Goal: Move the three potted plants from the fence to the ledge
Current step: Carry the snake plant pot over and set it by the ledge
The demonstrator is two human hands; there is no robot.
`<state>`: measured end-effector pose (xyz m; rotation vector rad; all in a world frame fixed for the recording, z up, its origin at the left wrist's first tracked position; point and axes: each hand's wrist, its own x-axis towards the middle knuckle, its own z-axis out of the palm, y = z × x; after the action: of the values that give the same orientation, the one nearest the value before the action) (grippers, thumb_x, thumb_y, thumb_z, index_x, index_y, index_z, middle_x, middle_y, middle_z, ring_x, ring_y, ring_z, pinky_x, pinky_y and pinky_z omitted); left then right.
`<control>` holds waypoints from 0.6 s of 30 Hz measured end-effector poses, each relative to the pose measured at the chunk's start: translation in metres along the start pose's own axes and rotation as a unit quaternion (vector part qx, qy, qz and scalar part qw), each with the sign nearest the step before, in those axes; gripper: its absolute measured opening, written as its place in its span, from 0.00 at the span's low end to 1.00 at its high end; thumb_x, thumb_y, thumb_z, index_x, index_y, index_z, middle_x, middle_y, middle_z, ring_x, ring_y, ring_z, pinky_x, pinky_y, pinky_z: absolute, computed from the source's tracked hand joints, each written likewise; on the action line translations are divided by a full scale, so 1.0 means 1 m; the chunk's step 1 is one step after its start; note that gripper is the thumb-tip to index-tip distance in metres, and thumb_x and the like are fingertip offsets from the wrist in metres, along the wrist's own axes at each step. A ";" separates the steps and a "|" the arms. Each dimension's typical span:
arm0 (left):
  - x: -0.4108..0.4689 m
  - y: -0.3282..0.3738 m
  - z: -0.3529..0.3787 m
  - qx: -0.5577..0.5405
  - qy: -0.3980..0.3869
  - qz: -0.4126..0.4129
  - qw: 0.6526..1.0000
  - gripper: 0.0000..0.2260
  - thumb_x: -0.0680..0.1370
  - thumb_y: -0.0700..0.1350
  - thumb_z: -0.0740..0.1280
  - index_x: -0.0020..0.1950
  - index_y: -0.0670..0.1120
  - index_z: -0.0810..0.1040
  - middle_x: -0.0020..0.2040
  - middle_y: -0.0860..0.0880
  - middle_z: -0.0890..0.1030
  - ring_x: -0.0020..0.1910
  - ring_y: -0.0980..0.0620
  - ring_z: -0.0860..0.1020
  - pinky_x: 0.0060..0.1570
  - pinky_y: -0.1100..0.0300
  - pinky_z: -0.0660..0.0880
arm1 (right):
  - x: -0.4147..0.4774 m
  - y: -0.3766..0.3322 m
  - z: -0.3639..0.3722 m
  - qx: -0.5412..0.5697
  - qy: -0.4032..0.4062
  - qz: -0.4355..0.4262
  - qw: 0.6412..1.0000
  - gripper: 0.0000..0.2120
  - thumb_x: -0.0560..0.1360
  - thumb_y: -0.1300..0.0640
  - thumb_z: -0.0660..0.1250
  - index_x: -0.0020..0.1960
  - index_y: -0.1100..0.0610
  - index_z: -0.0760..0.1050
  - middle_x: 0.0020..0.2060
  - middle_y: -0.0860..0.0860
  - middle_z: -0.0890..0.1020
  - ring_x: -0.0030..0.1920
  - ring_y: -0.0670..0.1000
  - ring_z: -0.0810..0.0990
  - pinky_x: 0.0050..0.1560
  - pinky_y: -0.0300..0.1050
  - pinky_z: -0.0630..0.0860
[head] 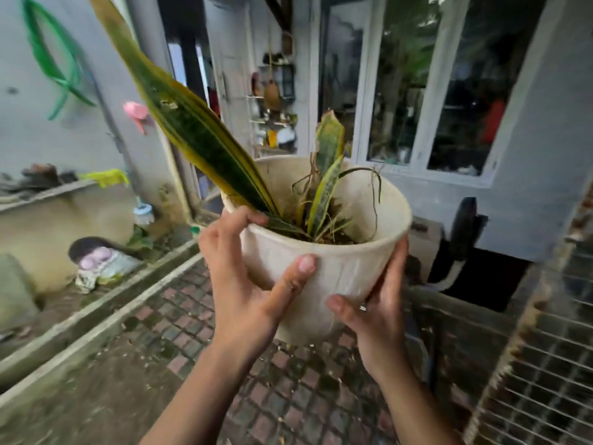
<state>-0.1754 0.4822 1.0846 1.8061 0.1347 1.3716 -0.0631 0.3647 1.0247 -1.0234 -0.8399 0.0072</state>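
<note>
Both hands, left hand (247,284) and right hand (378,319), fingers spread and pressed on the round white plastic plant pot (337,268), carry it steady and upright, probably so soil stays in.

Paved ground (288,396) open below; mesh fence (545,364) close right; low curb (96,316) left.

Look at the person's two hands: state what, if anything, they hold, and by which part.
Both hands hold the white plant pot in the air: the left hand grips its rim and side wall, and the right hand cups its lower side.
</note>
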 end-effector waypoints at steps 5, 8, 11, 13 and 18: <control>0.054 -0.044 -0.042 0.034 0.058 0.027 0.997 0.27 0.68 0.75 0.71 0.63 0.75 0.66 0.64 0.51 0.70 0.67 0.31 0.70 0.66 0.28 0.68 | 0.045 0.039 0.068 0.023 -0.016 0.017 0.999 0.62 0.57 0.50 0.86 0.82 0.36 0.55 0.82 0.52 0.64 0.80 0.56 0.68 0.76 0.67 0.70; 0.084 -0.081 -0.058 0.036 0.089 0.019 0.995 0.28 0.67 0.73 0.74 0.63 0.73 0.67 0.65 0.40 0.70 0.66 0.29 0.70 0.65 0.25 0.67 | 0.081 0.069 0.095 0.014 -0.061 0.021 0.998 0.60 0.60 0.52 0.82 0.83 0.38 0.52 0.81 0.53 0.65 0.79 0.55 0.69 0.75 0.65 0.72; 0.112 -0.124 -0.066 0.036 0.114 0.003 0.993 0.29 0.66 0.72 0.75 0.62 0.72 0.68 0.66 0.34 0.69 0.67 0.28 0.69 0.66 0.24 0.66 | 0.122 0.106 0.119 0.006 -0.092 0.020 0.996 0.60 0.59 0.48 0.82 0.84 0.40 0.52 0.80 0.51 0.65 0.79 0.53 0.68 0.76 0.64 0.71; 0.133 -0.160 -0.065 0.037 0.140 -0.002 0.989 0.30 0.65 0.72 0.76 0.62 0.71 0.68 0.66 0.31 0.67 0.67 0.26 0.69 0.66 0.23 0.65 | 0.154 0.138 0.132 0.009 -0.118 0.015 0.993 0.58 0.60 0.48 0.81 0.83 0.40 0.54 0.80 0.49 0.66 0.79 0.52 0.69 0.76 0.63 0.72; 0.186 -0.237 -0.062 0.034 0.188 -0.023 0.981 0.31 0.64 0.69 0.79 0.62 0.69 0.69 0.64 0.26 0.66 0.64 0.22 0.69 0.62 0.19 0.66 | 0.230 0.215 0.157 0.030 -0.172 0.017 0.984 0.56 0.60 0.44 0.81 0.80 0.34 0.56 0.79 0.48 0.65 0.78 0.49 0.69 0.71 0.45 0.76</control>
<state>-0.0630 0.7683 1.0681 1.5697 0.4242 1.6805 0.0779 0.6864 1.0424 -0.9947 -1.1293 0.2440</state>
